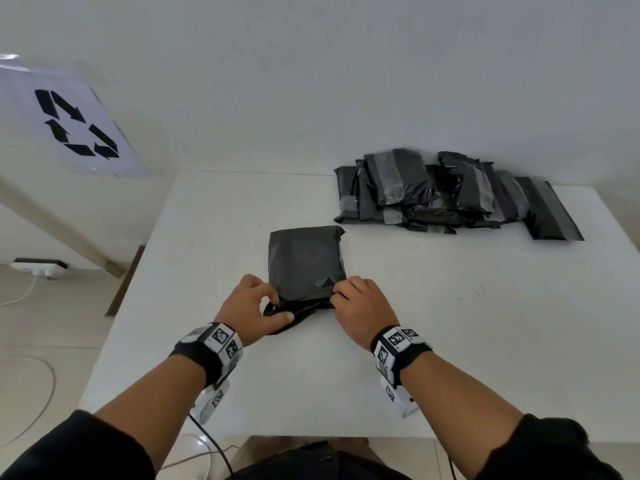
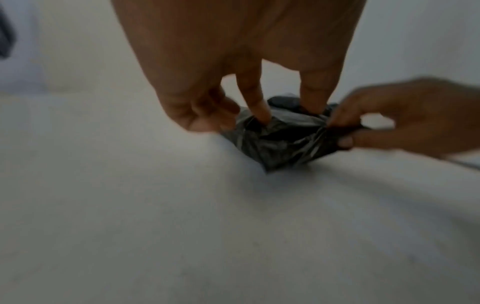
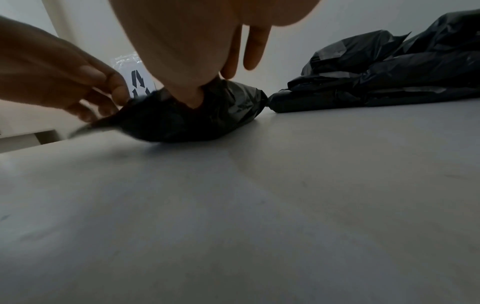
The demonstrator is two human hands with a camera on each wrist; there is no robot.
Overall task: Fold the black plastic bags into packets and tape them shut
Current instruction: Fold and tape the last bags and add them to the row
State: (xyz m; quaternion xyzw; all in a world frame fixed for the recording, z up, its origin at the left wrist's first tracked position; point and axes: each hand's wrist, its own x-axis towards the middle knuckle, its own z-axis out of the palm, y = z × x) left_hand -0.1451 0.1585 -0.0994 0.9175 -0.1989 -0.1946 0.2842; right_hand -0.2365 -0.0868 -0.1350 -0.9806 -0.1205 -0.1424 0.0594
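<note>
In the head view, the near end of the black bag point(image 1: 304, 261) was covered by the left hand point(image 1: 251, 308) and the right hand point(image 1: 360, 306), so its fold there could not be made out. Both wrist views were blurred, and the picture's top edge cut off each palm. The lower packets in the pile point(image 1: 450, 192) lay hidden under the upper ones. The desk point(image 1: 450, 323) ran off the right edge.
</note>
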